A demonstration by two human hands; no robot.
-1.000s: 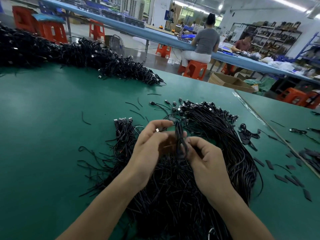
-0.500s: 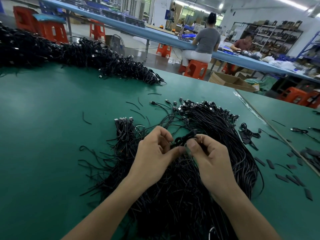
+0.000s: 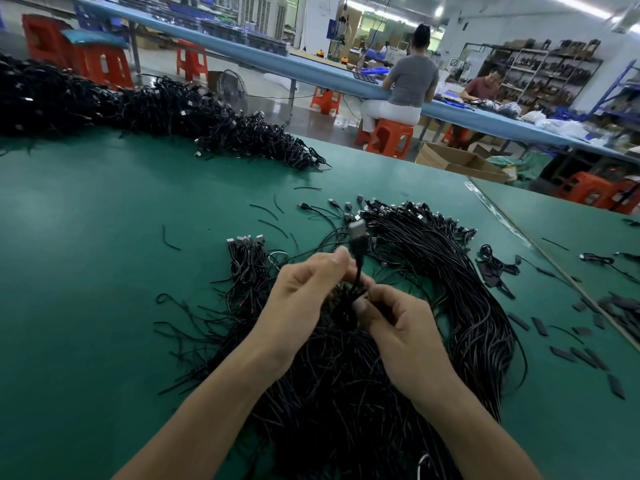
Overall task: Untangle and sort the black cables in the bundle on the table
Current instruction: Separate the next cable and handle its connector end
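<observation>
Since 0.5 s ago one cable (image 3: 359, 266) has swung upright, plug (image 3: 356, 229) blurred. L hand (image 3: 304, 299) & R hand (image 3: 394, 327) both pinch it low down, just over the bundle (image 3: 346, 403) on the green table (image 3: 86, 271).

Cable (image 3: 357, 237) between left hand (image 3: 304, 296), right hand (image 3: 398, 327)

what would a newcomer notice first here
At centre the left hand and right hand pinch a cable, its plug raised over the black bundle on the green table. A long heap of cables lines the far left edge.
</observation>
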